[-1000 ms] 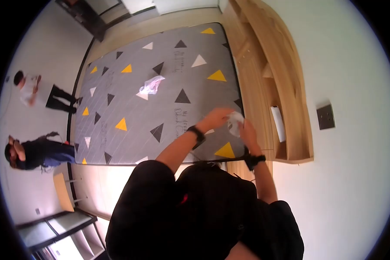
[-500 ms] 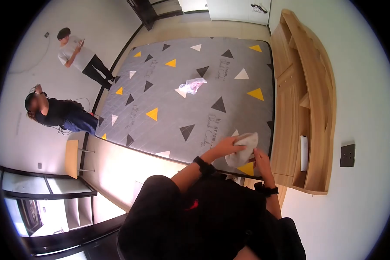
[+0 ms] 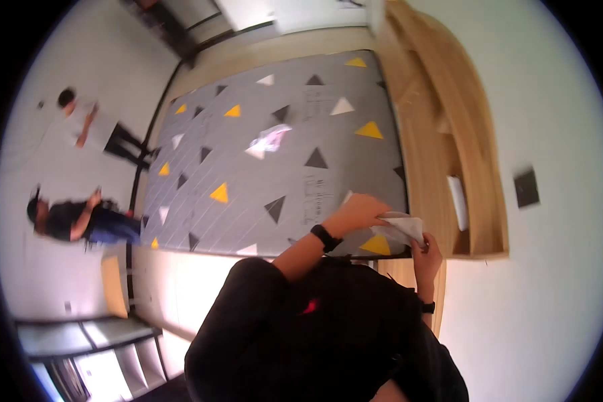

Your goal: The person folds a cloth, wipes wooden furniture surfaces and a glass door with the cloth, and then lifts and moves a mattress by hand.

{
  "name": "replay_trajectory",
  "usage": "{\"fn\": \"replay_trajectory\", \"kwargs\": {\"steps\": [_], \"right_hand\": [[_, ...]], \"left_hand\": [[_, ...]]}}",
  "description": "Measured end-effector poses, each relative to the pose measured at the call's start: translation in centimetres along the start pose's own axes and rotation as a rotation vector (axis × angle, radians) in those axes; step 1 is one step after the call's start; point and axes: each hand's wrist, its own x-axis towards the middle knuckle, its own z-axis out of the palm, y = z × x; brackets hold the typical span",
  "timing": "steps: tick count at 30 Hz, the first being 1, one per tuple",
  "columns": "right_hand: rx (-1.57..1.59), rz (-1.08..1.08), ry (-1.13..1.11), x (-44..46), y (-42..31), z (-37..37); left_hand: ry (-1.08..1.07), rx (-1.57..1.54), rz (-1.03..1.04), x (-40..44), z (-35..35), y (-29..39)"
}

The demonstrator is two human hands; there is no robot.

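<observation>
White, thin and creased: one cloth, held between our two hands above the near right corner of the mattress; contact with the mattress cannot be told.

Left hand: closed on the cloth's left edge, black band at the wrist.
Right hand: fingers narrow, pinching the cloth's right corner, black band likewise.

Edges and room: the mattress's near edge runs just in front of our black-clothed torso; its right edge lies near our right hand. We have open room ahead and to the left, over grey cover printed with yellow, white and dark triangles.

In the way: to the right, one wooden headboard with shelves, a white object in its niche.

Further out: one crumpled plastic bag, pinkish, mid-mattress; one dark wall socket, blurred; two people beyond the left side, one in a light top, one in a dark top.
</observation>
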Motion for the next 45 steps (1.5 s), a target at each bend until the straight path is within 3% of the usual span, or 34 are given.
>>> {"fn": "replay_trajectory", "kwargs": {"steps": [1, 3, 7, 9, 15, 19, 22, 23, 24, 25, 28, 31, 33, 41, 43, 45], "right_hand": [[-0.038, 0.046, 0.055, 0.0, -0.5, -1.2], [-0.224, -0.234, 0.191, 0.1, -0.8, -3.7], [-0.374, -0.236, 0.421, 0.2, -1.6, -8.6], [-0.322, -0.189, 0.531, -0.1, -2.4, -10.3], [-0.396, -0.169, 0.823, -0.5, -3.0, -13.3], [-0.498, -0.086, 0.745, 2.8, -3.6, -15.4], [-0.448, 0.071, 0.445, 5.7, 1.7, -14.6], [-0.452, 0.068, 0.445, 6.1, 4.1, -13.7], [-0.641, 0.101, 0.376, 6.5, 6.3, -12.8], [-0.831, 0.130, 0.305, 7.1, 7.4, -12.6], [-0.864, 0.125, 0.312, 7.8, 6.5, -11.5], [-0.874, 0.093, 0.245, 9.6, 6.6, -11.5], [-0.756, 0.036, 0.222, 11.0, 6.9, -11.5], [-1.085, 0.098, 0.179, 16.2, 8.0, -7.4], [-1.298, -0.044, 0.378, 17.5, 9.8, -5.8], [-1.285, -0.064, 0.331, 18.2, 8.8, -5.8]], "left_hand": [[-0.037, -0.027, 0.067, 0.6, 0.6, 0.6], [-0.082, -0.044, -0.038, 2.0, 2.0, 1.7], [-0.225, -0.238, 0.079, 5.1, 1.5, 6.1], [-0.119, -0.381, 0.336, 6.7, 2.8, 7.5], [0.036, -0.719, 0.394, 9.0, 2.9, 12.6], [0.103, -0.887, 0.367, 12.5, 2.9, 16.1], [0.089, -0.717, 0.487, 16.0, 5.5, 16.8], [0.077, -0.468, 0.593, 17.3, 8.1, 15.8], [0.068, -0.215, 0.691, 18.2, 10.3, 14.7], [0.079, -0.218, 0.692, 18.4, 12.2, 13.6], [0.227, 0.070, 0.591, 17.9, 14.2, 12.6], [0.208, 0.218, 0.523, 18.7, 13.7, 12.1], [0.258, 0.200, 0.513, 19.7, 13.6, 10.9], [0.360, 0.150, 0.449, 22.6, 12.5, 8.9], [0.351, 0.176, 0.408, 23.3, 13.1, 8.4], [0.448, 0.177, 0.397, 24.5, 14.1, 7.6]]}}
